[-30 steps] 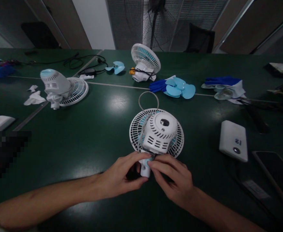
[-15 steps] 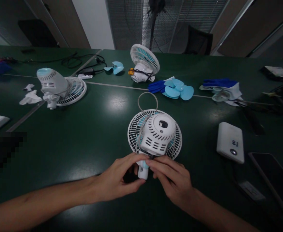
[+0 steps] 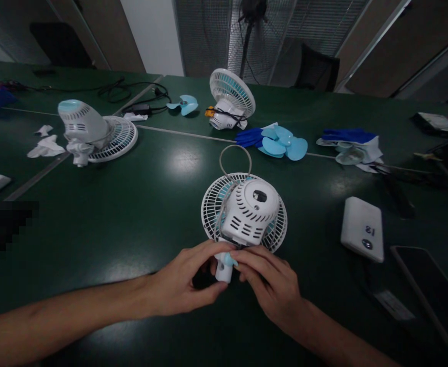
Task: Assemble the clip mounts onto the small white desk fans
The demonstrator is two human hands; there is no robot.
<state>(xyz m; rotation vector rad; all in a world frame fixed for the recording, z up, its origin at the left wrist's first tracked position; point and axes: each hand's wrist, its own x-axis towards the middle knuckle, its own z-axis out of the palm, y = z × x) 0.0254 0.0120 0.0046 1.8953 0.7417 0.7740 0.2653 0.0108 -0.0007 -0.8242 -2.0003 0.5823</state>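
Observation:
A small white fan (image 3: 251,209) lies on its front grille in front of me, its motor housing upward and a grey cord looped behind it. Its white neck joint (image 3: 223,271) points toward me. My left hand (image 3: 189,278) grips this joint, thumb below and fingers over the top. On the joint's right side sits a light blue knob (image 3: 229,259), which the fingertips of my right hand (image 3: 270,278) pinch. The fingers hide part of the joint where it meets the housing.
Two more fans stand farther off, one at left (image 3: 88,132) and one at the back (image 3: 231,99). Blue fan blades (image 3: 283,142) rest on a blue glove. At right are a white power bank (image 3: 362,229) and a dark phone (image 3: 430,290).
More of the light blue knob shows between my fingers now, and it appears turned. Both hands keep their hold on the fan. The camera view has shifted slightly.

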